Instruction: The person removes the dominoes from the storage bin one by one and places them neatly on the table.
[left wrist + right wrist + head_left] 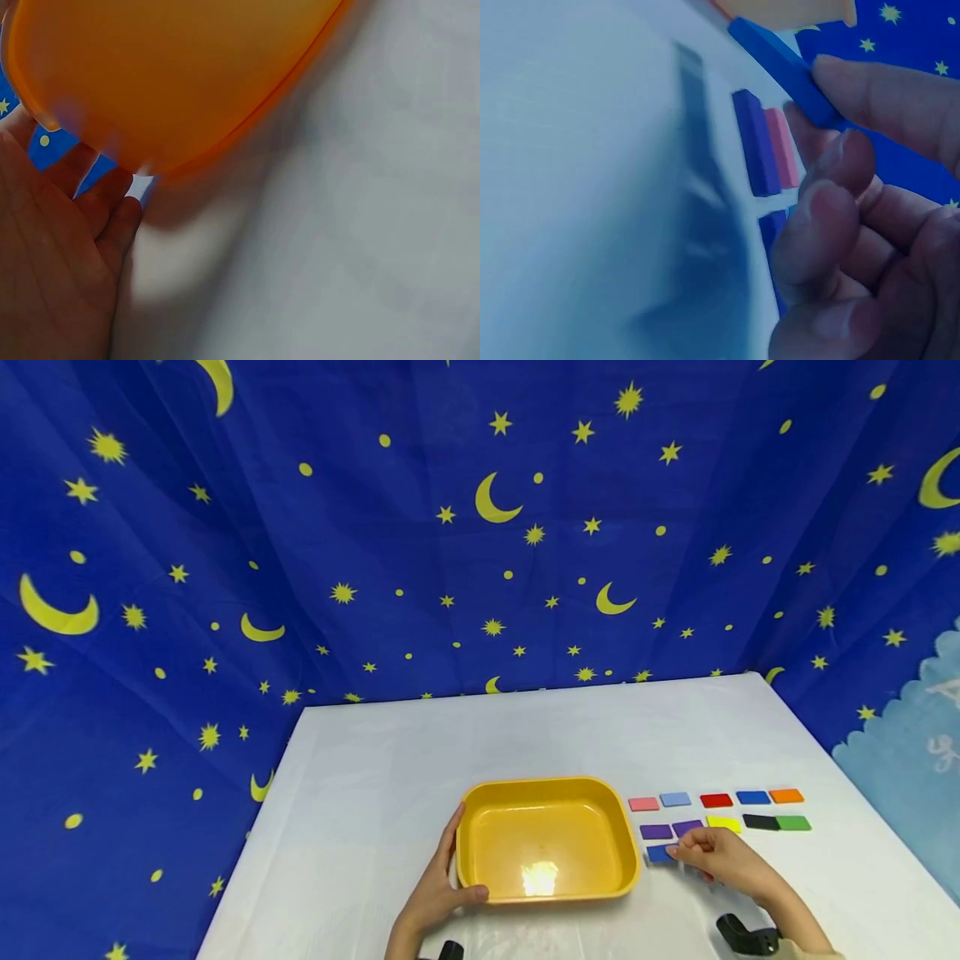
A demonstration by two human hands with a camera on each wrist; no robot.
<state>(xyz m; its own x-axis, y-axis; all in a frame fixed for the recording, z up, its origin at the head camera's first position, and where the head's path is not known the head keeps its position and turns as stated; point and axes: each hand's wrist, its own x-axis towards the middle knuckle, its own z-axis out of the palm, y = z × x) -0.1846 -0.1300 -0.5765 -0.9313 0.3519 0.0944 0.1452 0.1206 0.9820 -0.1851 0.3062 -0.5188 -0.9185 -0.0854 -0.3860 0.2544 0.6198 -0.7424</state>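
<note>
My left hand (442, 887) holds the yellow plastic tub (471, 789) at its left end, thumb over the near rim and fingers along the side. In the left wrist view the fingers of my left hand (64, 240) touch the edge of the tub (187, 82). To the right of the tub, my right hand (726, 860) pinches a blue block (660, 853) by one end between thumb and fingers. The right wrist view has this block (784, 71) tilted and raised off the table, its shadow below.
Flat blocks lie in two rows right of the tub: pink (643, 804), light blue (675, 799), red (716, 800), blue (753, 797), orange (787, 796) behind; two purple (656, 832), yellow (723, 824), black (761, 822), green (793, 822) in front. A starry blue curtain (420, 543) surrounds the white table (360, 793).
</note>
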